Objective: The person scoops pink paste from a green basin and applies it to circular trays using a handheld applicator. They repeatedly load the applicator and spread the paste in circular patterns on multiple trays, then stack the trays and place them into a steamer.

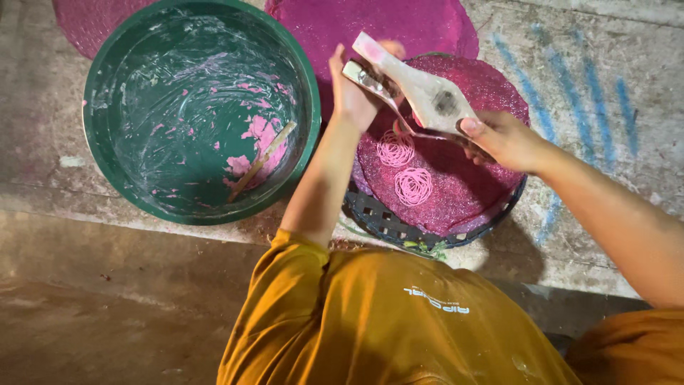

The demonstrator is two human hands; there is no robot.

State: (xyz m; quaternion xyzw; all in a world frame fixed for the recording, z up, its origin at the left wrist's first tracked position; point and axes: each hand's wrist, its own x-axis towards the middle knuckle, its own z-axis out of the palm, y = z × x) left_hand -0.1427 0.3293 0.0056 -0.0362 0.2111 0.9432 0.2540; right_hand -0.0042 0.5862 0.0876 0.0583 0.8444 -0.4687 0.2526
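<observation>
left hand (354, 89): I see its grip wrapped round the upper handle ends of the wooden press (420, 89); fingers curled tight, pinching both arms together.
right hand (502, 139): grip closed on the lower end of the press, thumb on top, fingers under; can't see the fingertips.
press: pale wood, two hinged arms w/ a dark round hole mid-body. Long axis runs upper-left to lower-right, left hand at the high end, right hand at the low end. Held in the air, apart from the mat.
noodle coils (405, 167): two pink string coils, one above the other, on the pink round mat (470, 192). They lie just below and left of the press body, directly under the gap btw. the two hands. A thin pink strand seems to hang from the press toward the upper coil; too fine to be sure.
nearer hand: right hand sits closer to the mat surface; left is nearer the coils sideways.
mat support: mat rests on a dark woven basket (385, 217), rim showing at lower left.
green basin (96, 142): well left of the hands, smeared w/ pink dough (260, 139), a wooden stick (262, 160) leaning inside.
other mats: more pink mats (335, 25) behind, on the concrete floor (605, 157).
me: orange shirt (385, 321) at frame bottom.
</observation>
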